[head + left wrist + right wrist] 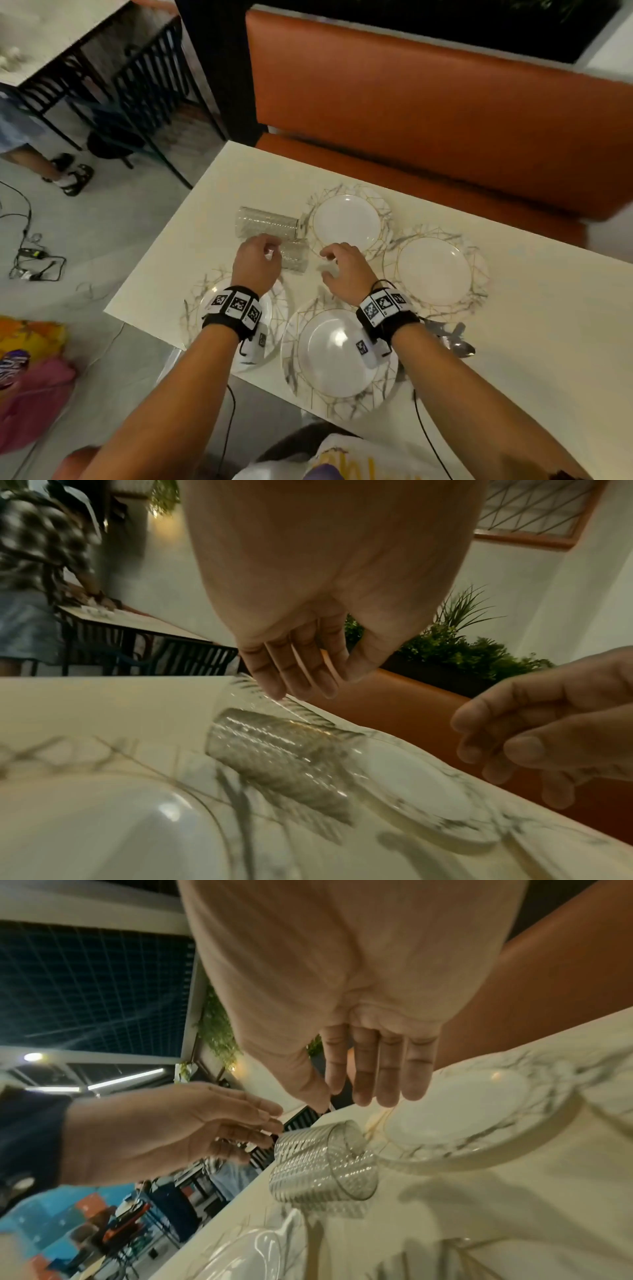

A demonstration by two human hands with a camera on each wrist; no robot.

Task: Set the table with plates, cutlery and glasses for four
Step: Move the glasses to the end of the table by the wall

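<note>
Ribbed clear glasses lie on their sides on the cream table (531, 325): a long nested stack (265, 222) and a shorter glass (294, 261) in front of it. My left hand (270, 251) hovers over the short glass (274, 758) with fingers (274, 680) straight, their tips at the far stack (301, 710). My right hand (329, 265) floats just right of the glasses (322, 1167), relaxed and holding nothing. Several marble-patterned plates lie around: far (346, 222), right (433, 270), near (337, 356), and one under my left wrist (205, 305). Cutlery (452, 339) lies right of the near plate.
An orange bench seat (428, 102) runs along the table's far side. Black chairs (144, 85) and another table stand at the left, where a person's legs (41, 161) show. Cables (30, 253) lie on the floor. Planters (462, 653) sit behind the bench.
</note>
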